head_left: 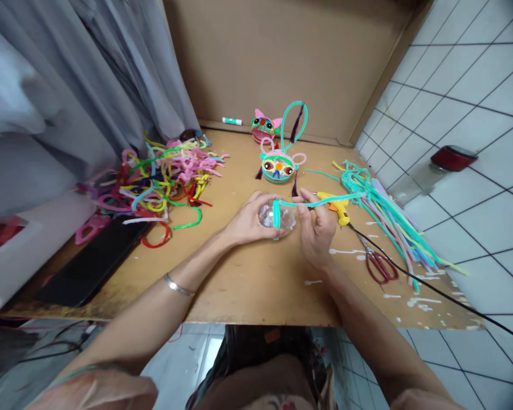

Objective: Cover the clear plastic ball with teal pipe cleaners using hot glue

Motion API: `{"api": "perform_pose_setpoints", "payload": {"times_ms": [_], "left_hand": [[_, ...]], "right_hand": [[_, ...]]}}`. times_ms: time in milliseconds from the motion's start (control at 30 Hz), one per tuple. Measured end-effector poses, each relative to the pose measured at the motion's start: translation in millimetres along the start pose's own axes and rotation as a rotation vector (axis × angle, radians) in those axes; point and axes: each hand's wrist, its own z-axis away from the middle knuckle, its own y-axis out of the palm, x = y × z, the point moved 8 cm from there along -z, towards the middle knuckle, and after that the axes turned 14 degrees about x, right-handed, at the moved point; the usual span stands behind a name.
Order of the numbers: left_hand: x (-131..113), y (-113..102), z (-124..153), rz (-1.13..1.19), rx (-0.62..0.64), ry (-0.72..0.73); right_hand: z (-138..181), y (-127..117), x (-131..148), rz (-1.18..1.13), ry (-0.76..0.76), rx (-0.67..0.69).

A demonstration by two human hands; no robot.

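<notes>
A clear plastic ball (285, 221) is held in my left hand (250, 219), whose fingers and thumb curve around its left side. A turquoise pipe cleaner (336, 199) wraps over the ball as a band, and its loose length stretches out to the right. My right hand (317, 228) pinches that length between thumb and fingers, close to the ball's right side. Just beyond my hands stands a finished-looking animal head (277, 167) with round eyes, pink loop ears and dark tassels. A yellow glue gun (341, 208) lies right of my right hand.
Tangled coloured pipe cleaners (171, 171) and a black phone-like slab (92, 262) lie at left. At right are a bundle of long pipe cleaners (393, 222), red-handled scissors (381, 266) and a black cord (436, 289). A pink-eared head (264, 126) and a glue stick-like tube (232, 121) sit at the back.
</notes>
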Motion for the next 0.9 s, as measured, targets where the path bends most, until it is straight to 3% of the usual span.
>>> {"api": "perform_pose_setpoints", "payload": {"times_ms": [267,600,900], "left_hand": [[-5,2,0,-0.044,0.017,0.062],[-4,1,0,-0.036,0.029,0.031],[-3,2,0,-0.031,0.035,0.027]], "right_hand": [[-1,-8,7,0.088,-0.078,-0.087],[-1,-11,23,0.211,-0.173,-0.061],[7,-17,26,0.099,-0.231,-0.125]]}}
